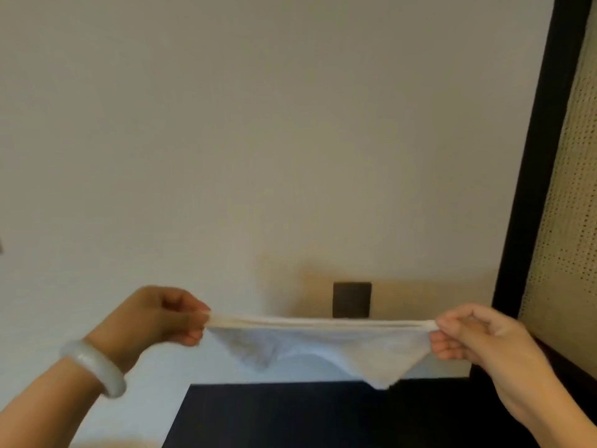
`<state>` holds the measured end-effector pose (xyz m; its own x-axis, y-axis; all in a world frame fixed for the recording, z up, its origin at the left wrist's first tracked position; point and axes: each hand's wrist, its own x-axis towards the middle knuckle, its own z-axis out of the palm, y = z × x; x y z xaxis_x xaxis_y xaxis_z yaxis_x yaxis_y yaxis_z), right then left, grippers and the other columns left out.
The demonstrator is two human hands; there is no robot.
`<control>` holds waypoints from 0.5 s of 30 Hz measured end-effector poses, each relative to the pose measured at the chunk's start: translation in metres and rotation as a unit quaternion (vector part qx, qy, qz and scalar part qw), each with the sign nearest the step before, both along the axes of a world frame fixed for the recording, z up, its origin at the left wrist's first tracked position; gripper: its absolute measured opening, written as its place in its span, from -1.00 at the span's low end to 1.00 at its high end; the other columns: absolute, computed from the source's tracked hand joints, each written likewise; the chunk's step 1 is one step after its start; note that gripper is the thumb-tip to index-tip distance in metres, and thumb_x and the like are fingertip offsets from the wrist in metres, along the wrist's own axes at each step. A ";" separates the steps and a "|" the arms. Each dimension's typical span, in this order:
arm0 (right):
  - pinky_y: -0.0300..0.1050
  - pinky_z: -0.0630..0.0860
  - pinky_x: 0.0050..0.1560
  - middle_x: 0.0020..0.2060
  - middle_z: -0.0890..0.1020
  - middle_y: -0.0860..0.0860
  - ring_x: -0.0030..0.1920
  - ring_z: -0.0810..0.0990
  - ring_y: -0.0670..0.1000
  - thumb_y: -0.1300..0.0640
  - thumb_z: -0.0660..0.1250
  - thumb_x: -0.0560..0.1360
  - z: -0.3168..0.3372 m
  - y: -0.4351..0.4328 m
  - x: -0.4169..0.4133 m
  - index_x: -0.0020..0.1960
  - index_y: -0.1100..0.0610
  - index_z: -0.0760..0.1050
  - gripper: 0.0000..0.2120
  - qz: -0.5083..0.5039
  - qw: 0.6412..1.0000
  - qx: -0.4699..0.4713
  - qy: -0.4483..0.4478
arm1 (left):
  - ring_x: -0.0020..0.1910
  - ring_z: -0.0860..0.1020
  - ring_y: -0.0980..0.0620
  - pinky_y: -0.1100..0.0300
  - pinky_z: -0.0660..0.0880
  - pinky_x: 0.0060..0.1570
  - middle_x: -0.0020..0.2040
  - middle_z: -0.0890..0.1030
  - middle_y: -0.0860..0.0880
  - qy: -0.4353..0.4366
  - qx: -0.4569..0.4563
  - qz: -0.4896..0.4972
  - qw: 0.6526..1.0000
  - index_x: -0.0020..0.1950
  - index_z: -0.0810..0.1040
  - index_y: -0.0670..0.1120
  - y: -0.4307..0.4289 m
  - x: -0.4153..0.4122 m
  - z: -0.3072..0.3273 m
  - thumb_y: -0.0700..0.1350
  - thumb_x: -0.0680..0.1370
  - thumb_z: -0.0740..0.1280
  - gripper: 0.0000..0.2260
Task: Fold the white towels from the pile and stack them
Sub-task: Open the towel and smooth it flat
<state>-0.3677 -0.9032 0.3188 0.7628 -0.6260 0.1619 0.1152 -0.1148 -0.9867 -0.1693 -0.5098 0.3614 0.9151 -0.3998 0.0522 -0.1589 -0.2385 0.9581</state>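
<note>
White towel [318,345] held in air above dark tabletop [323,415], top edge stretched taut btwn hands. Left hand [161,315] pinches left corner, right hand [478,337] pinches right corner. Pale bangle [93,367] on left wrist. Wall w/ dark plate [352,299] behind.

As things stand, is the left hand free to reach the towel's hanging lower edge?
Probably not: left hand pinches one top corner of the towel, right hand the other. Nothing blocks the path, though.

towel [318,342] btwn hands | above table [290,415] | wall [258,140] behind
</note>
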 end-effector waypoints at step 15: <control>-0.17 0.60 -0.36 -0.36 0.69 0.07 -0.33 0.71 0.03 0.29 0.48 0.44 -0.233 0.041 -0.066 -0.11 0.18 0.61 -0.92 -0.006 0.917 -0.011 0.399 | -0.26 0.70 -0.02 0.12 0.65 -0.13 -0.27 0.70 -0.09 0.222 0.272 0.012 0.936 -0.10 0.67 -0.16 0.024 -0.086 -0.253 -0.24 0.46 0.48 -0.95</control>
